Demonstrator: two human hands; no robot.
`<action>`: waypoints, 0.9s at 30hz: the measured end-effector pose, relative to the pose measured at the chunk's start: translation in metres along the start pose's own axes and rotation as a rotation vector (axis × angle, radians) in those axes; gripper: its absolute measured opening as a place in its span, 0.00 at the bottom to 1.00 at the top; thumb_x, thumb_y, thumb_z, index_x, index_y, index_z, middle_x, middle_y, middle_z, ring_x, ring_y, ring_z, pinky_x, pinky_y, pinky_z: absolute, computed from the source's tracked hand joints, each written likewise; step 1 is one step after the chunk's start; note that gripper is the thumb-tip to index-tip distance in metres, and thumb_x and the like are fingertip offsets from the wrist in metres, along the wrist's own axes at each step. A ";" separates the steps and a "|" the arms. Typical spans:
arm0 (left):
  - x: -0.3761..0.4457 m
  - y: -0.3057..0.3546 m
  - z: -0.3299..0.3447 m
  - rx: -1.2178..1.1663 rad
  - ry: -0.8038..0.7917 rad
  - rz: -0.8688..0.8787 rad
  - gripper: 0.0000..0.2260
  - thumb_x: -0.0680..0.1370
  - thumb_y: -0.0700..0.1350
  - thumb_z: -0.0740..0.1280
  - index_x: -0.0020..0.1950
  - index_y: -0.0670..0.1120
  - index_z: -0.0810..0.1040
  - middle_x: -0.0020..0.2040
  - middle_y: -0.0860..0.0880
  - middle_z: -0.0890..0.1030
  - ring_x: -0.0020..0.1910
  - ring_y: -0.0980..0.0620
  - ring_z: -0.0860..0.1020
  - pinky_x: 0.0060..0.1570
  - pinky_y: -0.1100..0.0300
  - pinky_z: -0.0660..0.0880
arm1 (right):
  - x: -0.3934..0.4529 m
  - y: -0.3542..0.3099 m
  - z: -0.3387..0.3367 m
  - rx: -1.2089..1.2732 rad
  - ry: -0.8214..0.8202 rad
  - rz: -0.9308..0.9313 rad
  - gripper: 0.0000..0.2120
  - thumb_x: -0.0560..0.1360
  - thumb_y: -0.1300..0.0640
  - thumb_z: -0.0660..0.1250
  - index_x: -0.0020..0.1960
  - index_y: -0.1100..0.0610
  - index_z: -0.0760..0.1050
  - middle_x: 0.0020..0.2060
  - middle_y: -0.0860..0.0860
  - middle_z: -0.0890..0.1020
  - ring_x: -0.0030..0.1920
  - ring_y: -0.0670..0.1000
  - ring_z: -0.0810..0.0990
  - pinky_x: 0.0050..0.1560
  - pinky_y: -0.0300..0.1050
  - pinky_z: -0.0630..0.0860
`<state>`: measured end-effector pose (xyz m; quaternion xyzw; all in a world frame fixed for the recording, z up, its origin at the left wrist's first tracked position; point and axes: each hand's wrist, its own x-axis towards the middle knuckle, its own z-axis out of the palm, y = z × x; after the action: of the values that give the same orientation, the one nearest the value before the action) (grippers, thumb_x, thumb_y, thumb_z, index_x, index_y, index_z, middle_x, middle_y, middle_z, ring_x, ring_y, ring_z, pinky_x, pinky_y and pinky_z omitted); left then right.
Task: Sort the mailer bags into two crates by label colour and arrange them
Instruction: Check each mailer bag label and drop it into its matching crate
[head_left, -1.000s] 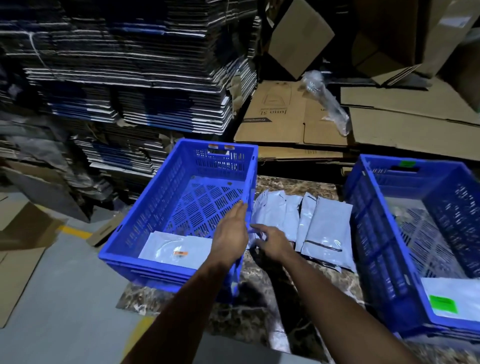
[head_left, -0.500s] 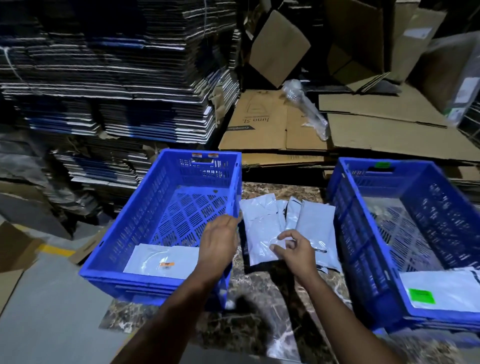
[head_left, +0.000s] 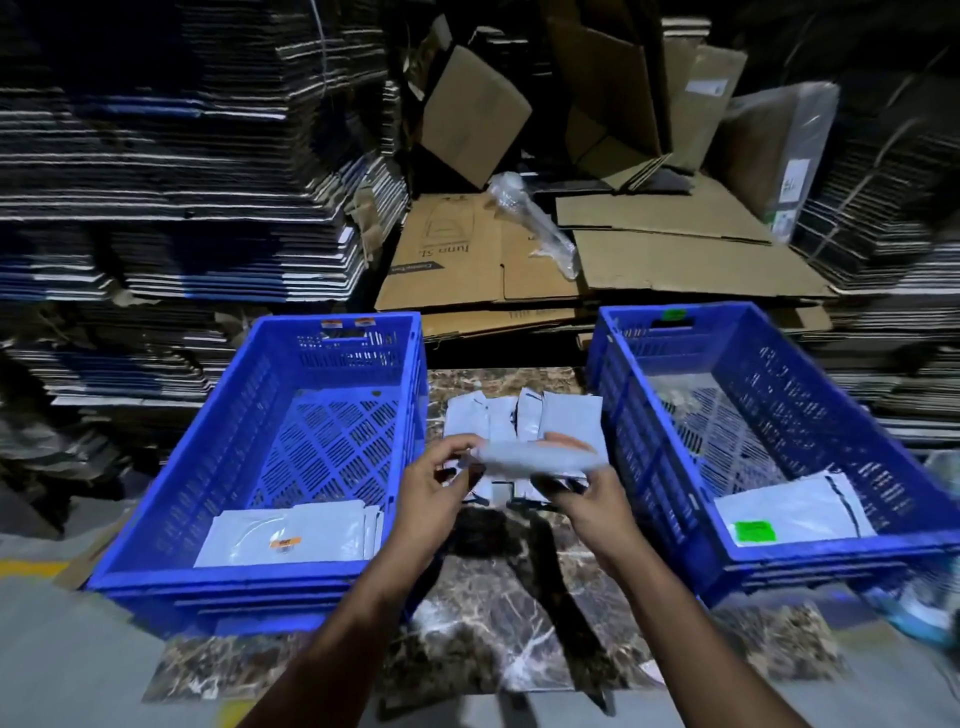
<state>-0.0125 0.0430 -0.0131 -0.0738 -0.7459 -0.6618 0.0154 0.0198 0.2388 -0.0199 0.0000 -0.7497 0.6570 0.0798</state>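
Two blue crates stand on a marble slab (head_left: 498, 623). The left crate (head_left: 171, 519) holds grey mailer bags with an orange label (head_left: 285, 543). In the right crate (head_left: 841, 558) lies a bag with a green label (head_left: 754, 531). Between the crates is a pile of grey mailer bags (head_left: 519, 415). My left hand (head_left: 431, 493) and my right hand (head_left: 592, 506) together hold one grey mailer bag (head_left: 535, 454) lifted above the pile; it is blurred, with an orange patch showing near its right end.
Stacks of flattened cartons rise behind the left crate and at far right. Loose brown cardboard sheets (head_left: 675, 260) and a crumpled clear plastic wrap (head_left: 535, 223) lie behind the crates. Grey floor with a yellow line (head_left: 31, 569) lies at left.
My right hand has lifted one mailer bag off the pile, and my left hand has left the left crate's rim and taken hold of the bag's left end. The view has shifted left and nearer.
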 end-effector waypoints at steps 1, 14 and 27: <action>-0.001 0.001 0.000 0.028 0.025 0.027 0.16 0.76 0.33 0.70 0.50 0.56 0.84 0.59 0.51 0.78 0.59 0.55 0.76 0.50 0.69 0.75 | 0.001 -0.002 -0.002 -0.044 0.018 -0.044 0.15 0.69 0.55 0.77 0.55 0.48 0.82 0.66 0.47 0.74 0.66 0.35 0.71 0.63 0.44 0.74; -0.033 0.012 0.010 -0.312 0.013 -0.100 0.15 0.76 0.29 0.69 0.59 0.43 0.79 0.51 0.50 0.86 0.53 0.49 0.83 0.51 0.58 0.79 | -0.018 -0.009 -0.023 0.259 -0.016 0.108 0.16 0.81 0.65 0.62 0.53 0.50 0.85 0.58 0.46 0.83 0.59 0.52 0.81 0.57 0.57 0.79; -0.025 0.027 -0.014 -0.274 0.102 -0.087 0.19 0.78 0.34 0.68 0.64 0.51 0.70 0.59 0.47 0.83 0.57 0.46 0.82 0.52 0.48 0.81 | -0.028 -0.010 0.010 0.103 -0.021 -0.018 0.11 0.77 0.63 0.71 0.56 0.52 0.81 0.55 0.47 0.84 0.54 0.49 0.83 0.56 0.46 0.79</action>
<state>0.0150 0.0301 0.0125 -0.0092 -0.6494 -0.7602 0.0144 0.0477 0.2242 -0.0147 0.0176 -0.7157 0.6939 0.0776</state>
